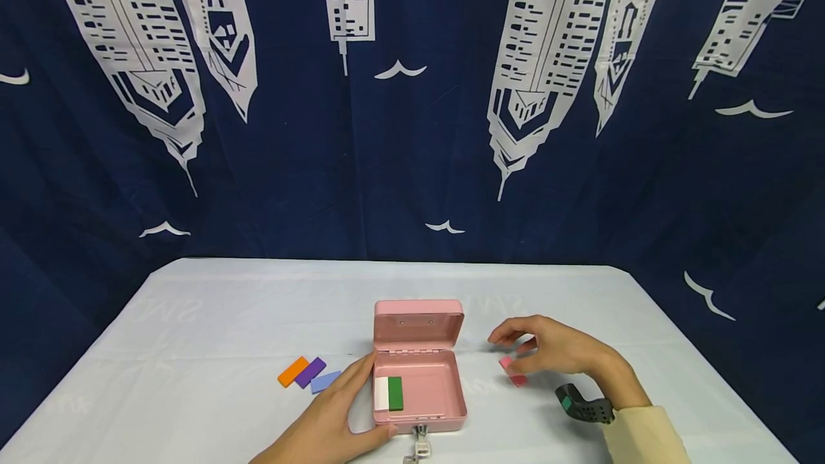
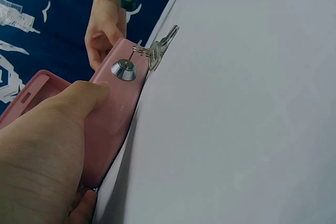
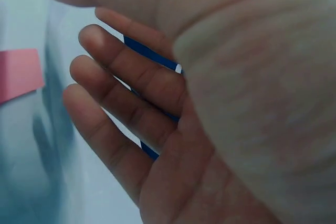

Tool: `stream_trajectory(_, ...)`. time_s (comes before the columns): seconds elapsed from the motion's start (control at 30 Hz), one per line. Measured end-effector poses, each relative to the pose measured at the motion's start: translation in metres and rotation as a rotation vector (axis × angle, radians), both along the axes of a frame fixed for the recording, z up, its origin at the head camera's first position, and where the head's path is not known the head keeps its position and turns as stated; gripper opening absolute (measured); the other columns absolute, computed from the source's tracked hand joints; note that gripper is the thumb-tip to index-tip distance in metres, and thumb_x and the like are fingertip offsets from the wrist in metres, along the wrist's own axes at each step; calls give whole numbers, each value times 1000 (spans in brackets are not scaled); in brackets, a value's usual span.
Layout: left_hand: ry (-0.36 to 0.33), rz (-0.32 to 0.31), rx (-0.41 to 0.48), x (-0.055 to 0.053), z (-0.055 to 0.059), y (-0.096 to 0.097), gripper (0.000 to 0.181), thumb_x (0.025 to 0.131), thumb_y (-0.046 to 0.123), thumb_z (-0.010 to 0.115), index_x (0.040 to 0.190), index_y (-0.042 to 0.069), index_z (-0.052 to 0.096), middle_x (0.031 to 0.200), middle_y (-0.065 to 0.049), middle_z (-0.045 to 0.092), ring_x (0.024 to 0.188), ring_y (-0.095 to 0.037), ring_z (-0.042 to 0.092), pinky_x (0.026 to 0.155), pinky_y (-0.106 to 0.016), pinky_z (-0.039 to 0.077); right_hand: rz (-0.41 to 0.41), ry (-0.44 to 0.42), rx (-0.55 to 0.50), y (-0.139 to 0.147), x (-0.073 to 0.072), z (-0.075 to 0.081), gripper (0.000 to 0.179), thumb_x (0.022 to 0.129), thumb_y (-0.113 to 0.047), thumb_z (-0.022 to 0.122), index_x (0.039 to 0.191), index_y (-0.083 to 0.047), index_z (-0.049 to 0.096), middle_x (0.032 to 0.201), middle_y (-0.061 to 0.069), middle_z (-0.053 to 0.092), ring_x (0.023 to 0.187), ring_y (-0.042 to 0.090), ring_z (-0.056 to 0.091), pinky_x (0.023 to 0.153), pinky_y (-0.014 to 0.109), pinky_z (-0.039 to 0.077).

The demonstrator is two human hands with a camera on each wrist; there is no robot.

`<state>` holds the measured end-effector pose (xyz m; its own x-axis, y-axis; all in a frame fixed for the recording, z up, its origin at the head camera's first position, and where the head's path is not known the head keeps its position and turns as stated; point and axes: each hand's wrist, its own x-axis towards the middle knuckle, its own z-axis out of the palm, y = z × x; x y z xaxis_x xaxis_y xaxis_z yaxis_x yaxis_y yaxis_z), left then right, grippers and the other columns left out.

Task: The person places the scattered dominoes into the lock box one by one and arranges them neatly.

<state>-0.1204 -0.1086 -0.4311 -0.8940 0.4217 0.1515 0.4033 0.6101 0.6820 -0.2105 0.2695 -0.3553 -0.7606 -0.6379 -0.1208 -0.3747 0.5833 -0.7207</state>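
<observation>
Bottom centre of the head view, keys [image 1: 422, 446] hang from the lock [image 2: 124, 71] of a pink box [image 1: 430, 385], gripped at its near-left corner by the left hand [image 1: 330, 417] and containing a white block [image 1: 382, 394] and a green block [image 1: 396, 394]. Lower right, the right hand [image 1: 567, 348], fingers relaxed and empty, is near a pink block [image 1: 518, 380]; left of centre, an orange block [image 1: 293, 372], purple block [image 1: 311, 373] and blue block [image 1: 324, 382] lie on the tabletop [image 1: 213, 321].

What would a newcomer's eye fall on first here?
Probably the dark blue fabric backdrop printed with upside-down white towers, filling the upper head view. Next comes the open pink rectangular box on the white table, held by the left hand, with one white block and one green block inside. To its right, the right hand hovers over a flat pink block.
</observation>
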Motion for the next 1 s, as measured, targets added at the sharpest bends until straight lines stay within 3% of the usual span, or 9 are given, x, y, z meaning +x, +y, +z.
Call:
stream_trajectory(0.2, -1, 1, -1, 0, 0, 0, 101, 85, 67, 65, 161, 18, 20, 162, 0, 33, 141, -28, 45, 107, -55, 47, -9, -43, 28, 4, -1, -5, 45, 82, -20, 81, 123, -10, 64, 114, 10, 64, 105, 22, 59, 91, 25, 55)
stream_trajectory(0.6, 2, -5, 5, 0, 0, 0, 100, 85, 66, 66, 161, 22, 18, 163, 1, 32, 142, -27, 44, 108, -55, 46, 3, -71, 57, 8, -3, -9, 47, 79, -19, 82, 122, -12, 65, 112, 9, 62, 101, 18, 56, 84, 22, 52)
stream_trajectory(1.0, -38, -5, 9, 0, 1, 0, 102, 84, 66, 67, 161, 23, 17, 164, 1, 30, 143, -27, 43, 108, -56, 46, -62, -76, 115, 6, 0, -10, 49, 73, -17, 84, 118, -15, 64, 105, 7, 56, 95, 18, 53, 79, 20, 48)
